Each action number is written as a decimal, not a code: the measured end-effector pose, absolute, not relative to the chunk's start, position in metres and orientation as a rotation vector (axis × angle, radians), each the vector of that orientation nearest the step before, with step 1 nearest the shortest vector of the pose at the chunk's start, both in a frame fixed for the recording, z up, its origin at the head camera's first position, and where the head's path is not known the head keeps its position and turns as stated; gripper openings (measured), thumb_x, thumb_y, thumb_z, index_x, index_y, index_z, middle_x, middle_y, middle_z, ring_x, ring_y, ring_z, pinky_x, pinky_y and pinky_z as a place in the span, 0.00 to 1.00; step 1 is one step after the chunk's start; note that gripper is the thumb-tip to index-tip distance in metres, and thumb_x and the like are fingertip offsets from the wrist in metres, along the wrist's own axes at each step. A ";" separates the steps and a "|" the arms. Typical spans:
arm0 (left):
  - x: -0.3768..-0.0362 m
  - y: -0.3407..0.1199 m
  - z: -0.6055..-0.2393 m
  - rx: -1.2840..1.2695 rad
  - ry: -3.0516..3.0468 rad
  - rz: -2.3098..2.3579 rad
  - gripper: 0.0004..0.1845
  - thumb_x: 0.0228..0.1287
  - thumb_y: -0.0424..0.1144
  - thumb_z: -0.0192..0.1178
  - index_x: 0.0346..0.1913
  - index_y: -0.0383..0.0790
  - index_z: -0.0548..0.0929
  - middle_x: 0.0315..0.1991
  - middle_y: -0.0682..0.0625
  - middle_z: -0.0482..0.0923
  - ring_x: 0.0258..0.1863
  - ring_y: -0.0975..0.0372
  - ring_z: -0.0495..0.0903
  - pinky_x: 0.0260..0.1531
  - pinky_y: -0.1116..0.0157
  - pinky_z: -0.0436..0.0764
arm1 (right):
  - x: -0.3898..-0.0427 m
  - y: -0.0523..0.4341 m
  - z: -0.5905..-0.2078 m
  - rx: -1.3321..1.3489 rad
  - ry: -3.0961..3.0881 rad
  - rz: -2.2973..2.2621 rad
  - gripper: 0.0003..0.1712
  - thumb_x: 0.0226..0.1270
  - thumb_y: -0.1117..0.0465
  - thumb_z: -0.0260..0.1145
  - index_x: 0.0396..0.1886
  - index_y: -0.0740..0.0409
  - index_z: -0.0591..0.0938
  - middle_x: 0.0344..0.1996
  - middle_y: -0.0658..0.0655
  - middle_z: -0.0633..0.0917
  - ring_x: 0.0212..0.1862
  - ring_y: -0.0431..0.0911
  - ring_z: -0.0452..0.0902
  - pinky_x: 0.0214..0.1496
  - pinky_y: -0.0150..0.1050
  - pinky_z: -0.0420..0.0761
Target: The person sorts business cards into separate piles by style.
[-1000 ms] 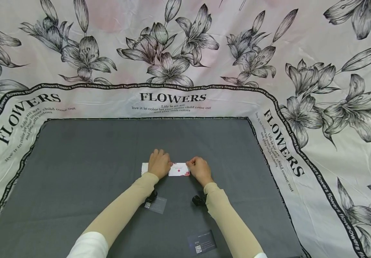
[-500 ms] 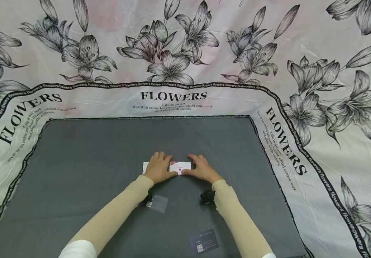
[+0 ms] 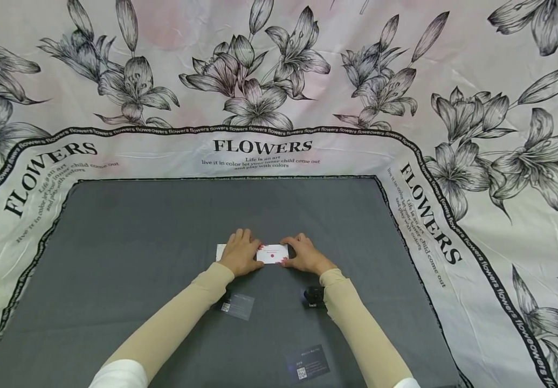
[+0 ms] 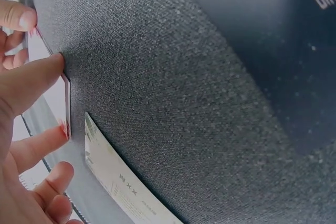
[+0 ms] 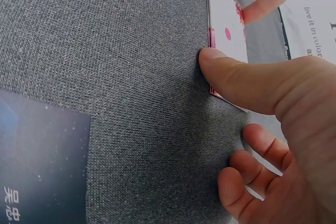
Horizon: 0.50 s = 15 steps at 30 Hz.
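White card (image 3: 272, 254), right hand (image 3: 306, 256) flattened since

Open grey cloth (image 3: 138, 242) lies all round; only the translucent card (image 3: 237, 305) and dark card (image 3: 308, 364) sit nearby.

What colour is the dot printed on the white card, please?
Pinkish red on the white card; the right wrist view shows it best.

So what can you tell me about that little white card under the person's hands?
The white card is a small, thin rectangle with a red dot and pinkish-red marks along its edges, seemingly paper. It lies flat on the grey cloth. The left hand covers its left part; the right hand touches its right end, thumb at the near edge.
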<state>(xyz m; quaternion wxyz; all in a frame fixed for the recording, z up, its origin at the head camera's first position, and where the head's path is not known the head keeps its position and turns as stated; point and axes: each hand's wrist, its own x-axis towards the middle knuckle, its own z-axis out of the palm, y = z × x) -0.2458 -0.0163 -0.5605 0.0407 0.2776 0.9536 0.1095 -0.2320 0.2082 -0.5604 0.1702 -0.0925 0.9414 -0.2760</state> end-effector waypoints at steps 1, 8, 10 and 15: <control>-0.246 -0.016 -0.561 0.857 2.924 0.324 0.26 0.54 0.54 0.75 0.52 0.42 0.85 0.44 0.44 0.72 0.44 0.52 0.66 0.48 0.54 0.68 | -0.232 0.208 -0.560 -0.262 2.672 -0.785 0.32 0.61 0.55 0.76 0.65 0.51 0.77 0.49 0.59 0.72 0.50 0.51 0.66 0.55 0.50 0.71; -0.243 -0.020 -0.560 0.911 2.940 0.360 0.31 0.55 0.55 0.74 0.58 0.40 0.82 0.47 0.42 0.73 0.44 0.52 0.66 0.48 0.54 0.68 | -0.226 0.212 -0.556 -0.235 2.683 -0.859 0.39 0.61 0.55 0.77 0.70 0.58 0.72 0.52 0.63 0.74 0.53 0.54 0.70 0.58 0.52 0.74; -0.238 -0.025 -0.556 0.931 2.954 0.393 0.32 0.57 0.54 0.73 0.60 0.40 0.80 0.47 0.42 0.73 0.43 0.52 0.66 0.47 0.55 0.68 | -0.218 0.209 -0.552 -0.215 2.738 -0.876 0.40 0.62 0.55 0.76 0.70 0.60 0.71 0.52 0.64 0.76 0.53 0.54 0.73 0.57 0.52 0.76; -0.219 -0.043 -0.546 0.995 3.016 0.433 0.28 0.59 0.50 0.72 0.59 0.40 0.81 0.45 0.44 0.76 0.40 0.53 0.66 0.42 0.56 0.68 | -0.185 0.190 -0.540 -0.291 2.885 -0.830 0.27 0.67 0.57 0.71 0.63 0.61 0.77 0.44 0.59 0.81 0.44 0.49 0.75 0.48 0.47 0.78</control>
